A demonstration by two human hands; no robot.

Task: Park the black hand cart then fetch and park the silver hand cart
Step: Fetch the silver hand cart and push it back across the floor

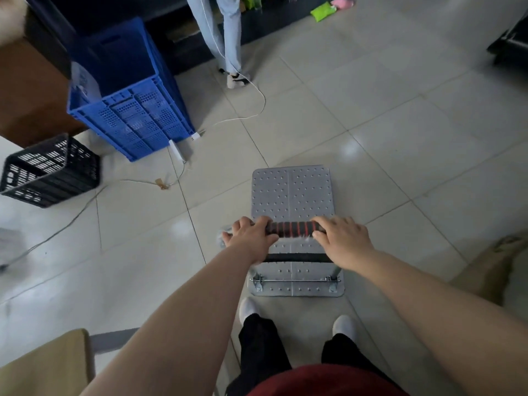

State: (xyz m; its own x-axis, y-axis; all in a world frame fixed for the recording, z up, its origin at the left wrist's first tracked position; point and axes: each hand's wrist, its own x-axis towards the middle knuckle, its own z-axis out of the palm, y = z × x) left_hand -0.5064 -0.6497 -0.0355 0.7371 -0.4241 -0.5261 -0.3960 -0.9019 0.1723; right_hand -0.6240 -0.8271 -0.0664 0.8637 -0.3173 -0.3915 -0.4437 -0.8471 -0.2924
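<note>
Forearms reach forward; left hand (251, 235) and right hand (343, 238) have fingers curled over the ribbed handle (291, 228) of the silver hand cart (291, 192), at 12 o'clock. Risks: white cable (264, 102) at 11 o'clock could snag wheels; bystander's legs (228, 38) stand beyond.

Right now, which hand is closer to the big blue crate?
Left. The left hand grips the cart handle at its left end, toward the blue crate; the right hand grips the right end, farther from it.
</note>
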